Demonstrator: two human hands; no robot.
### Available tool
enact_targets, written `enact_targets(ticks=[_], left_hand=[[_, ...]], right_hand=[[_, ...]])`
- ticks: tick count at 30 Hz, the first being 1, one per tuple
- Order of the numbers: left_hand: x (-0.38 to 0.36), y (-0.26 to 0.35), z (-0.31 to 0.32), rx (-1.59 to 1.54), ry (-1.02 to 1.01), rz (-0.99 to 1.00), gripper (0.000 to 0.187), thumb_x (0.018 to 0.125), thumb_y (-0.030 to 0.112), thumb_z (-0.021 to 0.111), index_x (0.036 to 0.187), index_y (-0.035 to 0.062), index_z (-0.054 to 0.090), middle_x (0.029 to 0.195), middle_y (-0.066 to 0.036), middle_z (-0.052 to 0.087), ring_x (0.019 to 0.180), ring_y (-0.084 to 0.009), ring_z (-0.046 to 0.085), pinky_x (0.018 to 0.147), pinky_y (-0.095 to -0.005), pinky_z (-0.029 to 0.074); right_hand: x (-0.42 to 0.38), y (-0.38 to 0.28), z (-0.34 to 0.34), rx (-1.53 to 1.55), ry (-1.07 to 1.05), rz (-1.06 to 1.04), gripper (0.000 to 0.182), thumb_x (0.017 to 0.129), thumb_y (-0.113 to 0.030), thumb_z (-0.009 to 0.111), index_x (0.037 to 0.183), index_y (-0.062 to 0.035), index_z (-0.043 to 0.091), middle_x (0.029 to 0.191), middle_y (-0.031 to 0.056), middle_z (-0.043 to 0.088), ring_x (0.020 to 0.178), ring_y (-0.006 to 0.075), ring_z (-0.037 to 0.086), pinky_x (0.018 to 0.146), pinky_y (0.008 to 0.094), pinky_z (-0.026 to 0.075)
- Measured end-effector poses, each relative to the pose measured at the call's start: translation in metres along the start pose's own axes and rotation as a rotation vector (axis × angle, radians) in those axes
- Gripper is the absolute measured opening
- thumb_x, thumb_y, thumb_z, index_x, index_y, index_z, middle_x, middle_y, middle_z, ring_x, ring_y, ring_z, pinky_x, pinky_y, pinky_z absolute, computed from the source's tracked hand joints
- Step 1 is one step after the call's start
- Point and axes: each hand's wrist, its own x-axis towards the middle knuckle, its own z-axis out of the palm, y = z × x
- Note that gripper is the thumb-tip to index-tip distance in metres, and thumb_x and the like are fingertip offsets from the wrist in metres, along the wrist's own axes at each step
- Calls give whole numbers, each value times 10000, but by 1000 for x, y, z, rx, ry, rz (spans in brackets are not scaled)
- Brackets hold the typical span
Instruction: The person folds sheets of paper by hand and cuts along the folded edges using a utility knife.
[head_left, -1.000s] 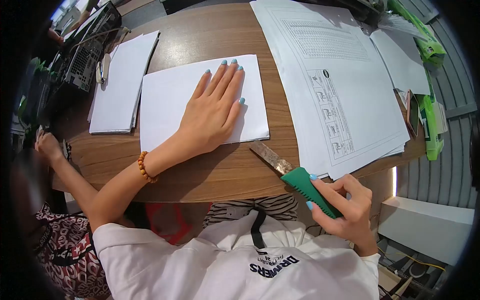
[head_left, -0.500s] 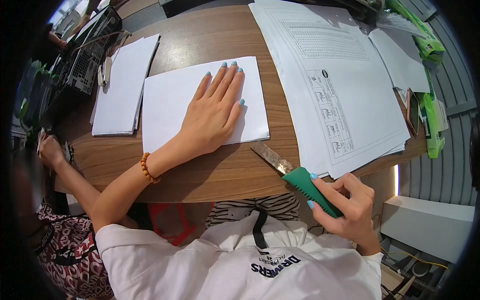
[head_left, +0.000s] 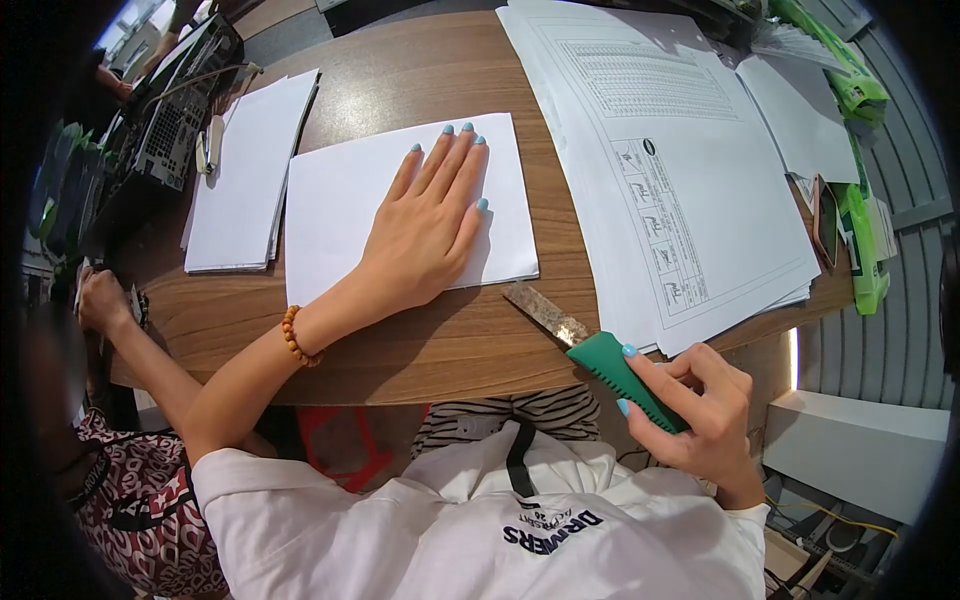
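Note:
My left hand (head_left: 425,225) lies flat, palm down, on a white paper stack (head_left: 335,210) on the wooden desk, fingers pointing away from me. My right hand (head_left: 700,405) grips the green handle of a knife (head_left: 625,375) at the desk's front edge. The knife's worn metal blade (head_left: 545,312) points up and left, its tip just below the lower right corner of the paper under my left hand. A beaded bracelet (head_left: 290,335) is round my left wrist.
White papers (head_left: 245,180) with a metal clip (head_left: 210,145) lie at the left, near a black computer case (head_left: 175,125). Large printed sheets (head_left: 690,220) cover the right side, beside a phone (head_left: 825,220) and green packaging (head_left: 860,250). Another person's hand (head_left: 103,300) is at the far left.
My right hand and the knife have shifted very slightly to the right. My left hand stays in place on the paper.

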Motion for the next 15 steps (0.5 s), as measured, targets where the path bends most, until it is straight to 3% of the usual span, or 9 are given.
enact_targets(ticks=[2, 12, 15], left_hand=[[0, -1, 3, -25, 95, 48, 510, 922, 233, 287, 1366, -18, 269, 1426, -185, 275, 1354, -284, 204, 1116, -418, 129], [0, 0, 0, -13, 86, 42, 514, 922, 238, 290, 1369, -16, 269, 1432, -179, 268, 1357, -280, 197, 1118, -413, 123], [0, 0, -1, -5, 19, 13, 528, 925, 223, 259, 1411, 28, 194, 1466, -142, 203, 1376, -240, 131, 1131, -380, 73]], right_hand=[[0, 0, 0, -3, -3, 2, 431, 540, -91, 693, 968, -40, 687, 611, 36, 484, 498, 130, 457, 419, 234, 363], [4, -1, 2, 17, 9, 46, 411, 575, -107, 715, 983, -62, 685, 617, 26, 458, 494, 136, 449, 414, 250, 359], [6, 0, 0, -1, 15, 46, 415, 574, -86, 706, 987, -48, 682, 619, 31, 466, 497, 136, 458, 418, 251, 363]])
